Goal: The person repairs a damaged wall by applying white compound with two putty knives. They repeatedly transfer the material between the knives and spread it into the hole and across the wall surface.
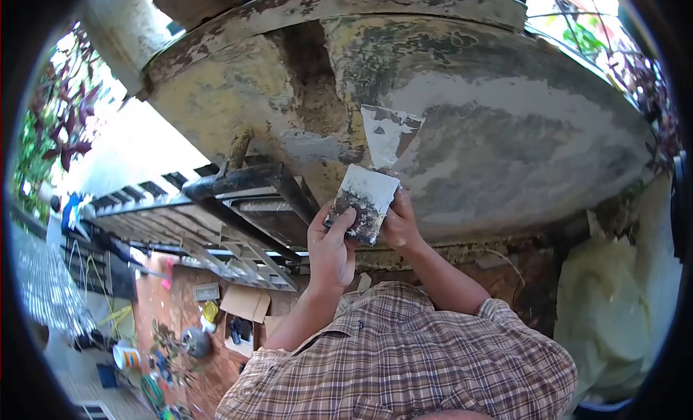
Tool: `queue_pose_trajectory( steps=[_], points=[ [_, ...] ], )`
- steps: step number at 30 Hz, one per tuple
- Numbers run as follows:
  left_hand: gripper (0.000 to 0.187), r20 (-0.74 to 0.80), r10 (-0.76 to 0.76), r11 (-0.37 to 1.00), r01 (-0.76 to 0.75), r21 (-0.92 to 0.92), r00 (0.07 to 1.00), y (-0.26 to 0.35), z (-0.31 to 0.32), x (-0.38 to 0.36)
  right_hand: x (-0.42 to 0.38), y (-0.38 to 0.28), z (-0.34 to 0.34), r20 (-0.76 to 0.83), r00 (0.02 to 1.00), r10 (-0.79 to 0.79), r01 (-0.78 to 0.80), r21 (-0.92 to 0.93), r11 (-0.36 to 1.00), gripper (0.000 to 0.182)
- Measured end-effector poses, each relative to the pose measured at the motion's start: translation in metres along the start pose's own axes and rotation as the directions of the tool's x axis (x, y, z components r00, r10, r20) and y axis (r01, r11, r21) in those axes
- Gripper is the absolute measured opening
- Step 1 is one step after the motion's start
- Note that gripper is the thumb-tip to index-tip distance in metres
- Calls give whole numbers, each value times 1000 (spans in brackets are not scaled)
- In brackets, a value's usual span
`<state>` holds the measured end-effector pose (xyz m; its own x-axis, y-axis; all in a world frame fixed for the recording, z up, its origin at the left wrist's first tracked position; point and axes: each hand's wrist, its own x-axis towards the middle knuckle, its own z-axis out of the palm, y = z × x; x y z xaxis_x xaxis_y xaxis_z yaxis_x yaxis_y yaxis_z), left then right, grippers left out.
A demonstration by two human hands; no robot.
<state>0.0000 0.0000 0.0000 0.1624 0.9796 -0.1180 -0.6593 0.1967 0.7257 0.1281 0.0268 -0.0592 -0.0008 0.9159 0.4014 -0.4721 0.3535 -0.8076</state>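
Sunlit yard, cluttered reddish floor (180, 304), perhaps metal railings (144, 203).

Right hand (399, 221) fingers hidden behind the putty board (363, 203); floor clutter (170, 348) too small to identify

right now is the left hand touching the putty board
Touching. The head view shows the left hand gripping the putty board, its thumb lying across the board's lower face with no gap.

Below the mottled yellow, grey and white curved surface (462, 117), the scraper blade (390, 135) is white with rusty patches; the flat board (363, 202) is white above, dirty grey-black below. The shirt (404, 355) is brown-and-cream plaid.
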Motion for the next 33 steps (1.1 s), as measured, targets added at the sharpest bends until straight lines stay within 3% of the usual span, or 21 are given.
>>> queue_pose_trajectory(
  steps=[3, 8, 15, 18, 20, 23, 27, 29, 30, 32, 33],
  points=[
    [19, -81, 90, 996, -90, 0, 993, -5, 15, -3, 7, -4, -2, 20, 999, 30, -32, 118, 993, 40],
    [17, -183, 235, 967, -249, -59, 954, -39, 46, -6, 13, -24, -35, 158, 987, 11, 0, -64, 998, 40],
    [18, -277, 277, 929, -330, -166, 920, -70, 79, 4, 20, -42, -64, 307, 944, 118, -97, -80, 992, 43],
    [18, -309, 332, 894, -402, -199, 891, -71, 88, 9, 17, -36, -70, 344, 936, 70, -48, -72, 996, 44],
    [21, -210, 356, 893, -398, -212, 910, -70, 84, 11, 14, -28, -77, 352, 934, 55, -23, -96, 995, 42],
    [21, -198, 341, 893, -383, -239, 919, -59, 84, 14, 15, -19, -87, 360, 923, 135, -76, -173, 982, 41],
    [25, -146, 345, 873, -375, -311, 927, -44, 78, 19, 17, -27, -80, 406, 909, 95, -37, -147, 988, 36],
    [25, -118, 379, 861, -397, -317, 918, -29, 70, 22, 14, -13, -89, 447, 892, 59, 100, -324, 941, 32],
    [26, -91, 408, 853, -414, -318, 909, -23, 65, 22, 11, -10, -91, 449, 892, 59, 102, -327, 940, 32],
    [26, -103, 437, 838, -446, -314, 894, -12, 49, 24, 9, -4, -92, 310, 926, 214, -151, -216, 965, 24],
    [26, -118, 464, 823, -477, -310, 878, -6, 42, 26, 10, 2, -97, 313, 926, 211, -146, -218, 965, 24]
  ],
)
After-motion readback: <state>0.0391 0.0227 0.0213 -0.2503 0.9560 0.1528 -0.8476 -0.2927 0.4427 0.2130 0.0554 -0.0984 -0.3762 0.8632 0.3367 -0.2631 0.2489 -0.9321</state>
